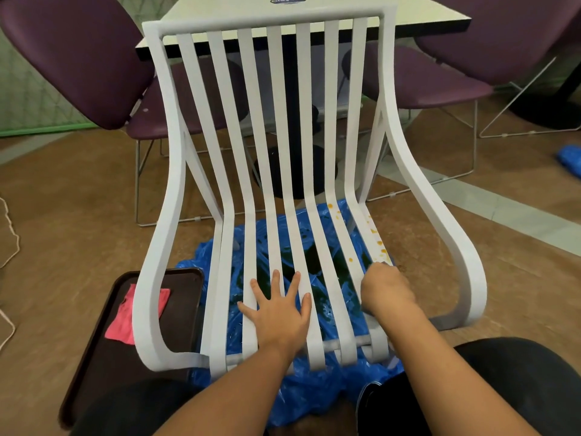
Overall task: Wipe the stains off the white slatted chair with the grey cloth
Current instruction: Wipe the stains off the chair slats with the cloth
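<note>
chair: white slatted chair [267,19] right in front of me, on a blue plastic sheet [314,398]
stains: orange spots [380,243] on the far-right seat slats, just past my right hand [386,291]
right hand: curled on those slats, blurry, can't tell what's inside
left hand [279,309]: flat, fingers spread over the middle slats
off left: pink cloth [121,322] on a brown tray [103,372]

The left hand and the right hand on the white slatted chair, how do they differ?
The left hand lies flat, fingers spread over the middle seat slats; the right hand is curled into a fist on the rightmost slats. The left hand looks sharp, the right hand blurred. The right hand sits just below the orange stains; the left hand's slats look clean. Both rest on the white slatted chair's seat.
</note>
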Action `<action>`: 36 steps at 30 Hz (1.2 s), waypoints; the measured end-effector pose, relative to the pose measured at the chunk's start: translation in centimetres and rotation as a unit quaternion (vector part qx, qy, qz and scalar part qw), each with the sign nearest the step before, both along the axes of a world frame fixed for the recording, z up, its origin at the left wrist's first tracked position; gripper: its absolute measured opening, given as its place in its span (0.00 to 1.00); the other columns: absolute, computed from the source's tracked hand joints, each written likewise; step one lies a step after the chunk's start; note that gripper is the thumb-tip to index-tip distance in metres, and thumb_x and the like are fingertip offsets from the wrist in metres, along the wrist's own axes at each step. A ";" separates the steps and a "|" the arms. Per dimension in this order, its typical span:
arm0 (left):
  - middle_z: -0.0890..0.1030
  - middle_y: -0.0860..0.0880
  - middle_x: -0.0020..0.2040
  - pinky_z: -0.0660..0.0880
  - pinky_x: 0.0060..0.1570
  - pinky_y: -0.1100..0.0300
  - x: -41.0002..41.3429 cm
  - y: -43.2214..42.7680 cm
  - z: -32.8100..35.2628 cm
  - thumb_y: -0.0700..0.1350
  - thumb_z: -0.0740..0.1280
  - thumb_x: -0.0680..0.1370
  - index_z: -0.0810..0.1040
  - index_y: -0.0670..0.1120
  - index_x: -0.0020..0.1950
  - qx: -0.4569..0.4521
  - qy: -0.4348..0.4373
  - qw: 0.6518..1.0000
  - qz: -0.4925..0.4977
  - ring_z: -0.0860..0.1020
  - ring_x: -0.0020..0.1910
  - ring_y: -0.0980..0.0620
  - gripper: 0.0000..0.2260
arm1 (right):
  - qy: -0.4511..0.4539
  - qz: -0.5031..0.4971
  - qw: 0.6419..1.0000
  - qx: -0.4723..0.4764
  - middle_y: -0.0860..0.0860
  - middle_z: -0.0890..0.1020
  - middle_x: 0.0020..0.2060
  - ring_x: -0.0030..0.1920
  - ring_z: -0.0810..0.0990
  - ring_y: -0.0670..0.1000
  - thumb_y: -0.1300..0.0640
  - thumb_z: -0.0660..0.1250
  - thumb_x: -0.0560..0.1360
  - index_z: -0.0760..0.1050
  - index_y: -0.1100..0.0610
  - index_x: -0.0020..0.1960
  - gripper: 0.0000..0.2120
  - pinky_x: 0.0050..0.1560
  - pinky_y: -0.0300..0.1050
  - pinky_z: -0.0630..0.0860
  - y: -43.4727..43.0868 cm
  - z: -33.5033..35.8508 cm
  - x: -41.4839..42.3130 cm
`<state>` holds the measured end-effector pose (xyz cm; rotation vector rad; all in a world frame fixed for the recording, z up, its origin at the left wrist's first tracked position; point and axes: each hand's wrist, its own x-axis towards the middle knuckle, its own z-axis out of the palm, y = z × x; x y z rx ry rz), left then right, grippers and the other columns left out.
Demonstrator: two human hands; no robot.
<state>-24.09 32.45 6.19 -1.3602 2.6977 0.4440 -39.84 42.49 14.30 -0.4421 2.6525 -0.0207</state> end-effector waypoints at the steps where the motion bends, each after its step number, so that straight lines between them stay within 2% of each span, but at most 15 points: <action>1: 0.48 0.54 0.83 0.45 0.69 0.23 0.0 0.0 0.0 0.68 0.42 0.81 0.44 0.70 0.79 0.000 0.000 1.000 0.001 0.39 0.80 0.35 0.25 | -0.001 0.007 1.000 0.010 0.57 0.76 0.61 0.60 0.77 0.60 0.61 0.69 0.75 0.72 0.61 0.67 0.20 0.56 0.52 0.78 0.1 0.0 0.1; 4: 0.47 0.54 0.83 0.45 0.69 0.24 -0.1 0.0 0.0 0.67 0.42 0.81 0.44 0.70 0.79 -0.001 -0.002 1.000 0.002 0.39 0.80 0.35 0.25 | -0.029 0.020 0.999 0.023 0.58 0.74 0.65 0.64 0.73 0.60 0.63 0.64 0.77 0.69 0.60 0.70 0.22 0.60 0.53 0.75 -0.1 -0.8 0.9; 7: 0.48 0.54 0.83 0.45 0.70 0.24 -0.1 0.0 0.1 0.68 0.43 0.81 0.45 0.70 0.79 -0.002 0.000 1.000 0.004 0.40 0.80 0.35 0.25 | -0.066 -0.007 0.998 -0.018 0.61 0.72 0.67 0.67 0.71 0.61 0.61 0.62 0.79 0.63 0.61 0.73 0.24 0.62 0.55 0.74 -0.3 -2.5 2.1; 9: 0.48 0.54 0.83 0.44 0.70 0.24 -0.1 0.0 0.0 0.68 0.43 0.81 0.45 0.70 0.79 -0.003 -0.002 1.000 0.004 0.40 0.80 0.36 0.25 | -0.066 -0.048 0.994 -0.073 0.63 0.69 0.69 0.68 0.70 0.62 0.51 0.58 0.82 0.57 0.63 0.75 0.26 0.64 0.57 0.72 -0.3 -3.5 2.7; 11: 0.48 0.54 0.83 0.44 0.70 0.23 -0.1 0.1 0.0 0.67 0.43 0.81 0.45 0.70 0.79 -0.004 -0.002 1.000 0.004 0.40 0.80 0.36 0.25 | -0.062 -0.085 0.987 -0.119 0.64 0.67 0.70 0.68 0.70 0.63 0.40 0.49 0.83 0.53 0.64 0.77 0.33 0.64 0.59 0.71 -0.1 -4.5 3.3; 13: 0.48 0.54 0.83 0.45 0.70 0.23 -0.1 0.1 0.1 0.67 0.43 0.81 0.45 0.69 0.79 -0.005 -0.003 1.000 0.003 0.40 0.80 0.36 0.25 | -0.042 -0.101 0.983 -0.144 0.62 0.70 0.69 0.65 0.73 0.62 0.35 0.45 0.82 0.55 0.61 0.77 0.35 0.60 0.59 0.73 0.1 -5.6 3.7; 17: 0.48 0.54 0.83 0.45 0.70 0.24 -0.2 0.1 0.2 0.67 0.43 0.81 0.45 0.69 0.79 -0.003 -0.005 1.000 0.004 0.40 0.80 0.35 0.25 | -0.028 -0.111 0.976 -0.182 0.59 0.78 0.58 0.55 0.78 0.61 0.43 0.41 0.84 0.63 0.58 0.69 0.26 0.48 0.56 0.73 0.6 -6.6 3.1; 21: 0.48 0.54 0.83 0.45 0.69 0.23 -0.2 0.0 0.3 0.68 0.43 0.81 0.46 0.69 0.79 0.000 -0.007 1.000 0.001 0.40 0.80 0.35 0.26 | -0.044 -0.111 0.979 -0.165 0.56 0.78 0.48 0.49 0.77 0.58 0.47 0.44 0.85 0.63 0.58 0.68 0.20 0.45 0.53 0.70 0.7 -6.8 2.2; 27: 0.55 0.52 0.82 0.47 0.68 0.23 -0.6 -0.3 0.7 0.67 0.47 0.81 0.51 0.69 0.79 -0.003 -0.017 1.000 0.001 0.45 0.79 0.34 0.25 | 0.034 -0.068 0.983 -0.164 0.55 0.83 0.46 0.41 0.79 0.56 0.47 0.44 0.85 0.64 0.59 0.67 0.21 0.37 0.48 0.67 1.0 -7.6 2.7; 29: 0.58 0.50 0.80 0.47 0.68 0.22 -1.4 -0.6 1.2 0.65 0.50 0.80 0.58 0.67 0.77 0.012 -0.018 1.000 0.011 0.50 0.79 0.35 0.24 | 0.047 -0.071 0.982 -0.170 0.53 0.82 0.43 0.40 0.78 0.55 0.46 0.44 0.85 0.65 0.58 0.65 0.20 0.38 0.48 0.68 0.9 -7.9 2.7; 31: 0.63 0.48 0.75 0.45 0.67 0.21 -2.5 -0.5 1.7 0.62 0.54 0.80 0.67 0.64 0.70 0.028 0.002 0.999 0.030 0.62 0.74 0.38 0.18 | 0.059 -0.067 0.981 -0.172 0.53 0.82 0.41 0.38 0.77 0.54 0.46 0.45 0.85 0.67 0.57 0.62 0.19 0.37 0.48 0.69 0.9 -8.0 2.6; 33: 0.65 0.46 0.72 0.44 0.66 0.20 -3.3 -0.1 1.8 0.60 0.56 0.80 0.71 0.61 0.64 0.029 0.020 0.998 0.050 0.67 0.70 0.41 0.14 | 0.064 -0.062 0.981 -0.174 0.53 0.82 0.42 0.37 0.76 0.53 0.46 0.45 0.85 0.67 0.56 0.59 0.18 0.37 0.47 0.67 0.9 -8.0 2.4; 36: 0.63 0.43 0.77 0.44 0.66 0.20 -3.7 0.5 1.0 0.61 0.53 0.81 0.68 0.59 0.67 0.000 0.010 0.998 0.055 0.57 0.78 0.37 0.17 | 0.067 -0.052 0.981 -0.176 0.51 0.80 0.39 0.38 0.77 0.54 0.46 0.45 0.85 0.66 0.55 0.56 0.16 0.39 0.47 0.67 0.6 -8.0 2.0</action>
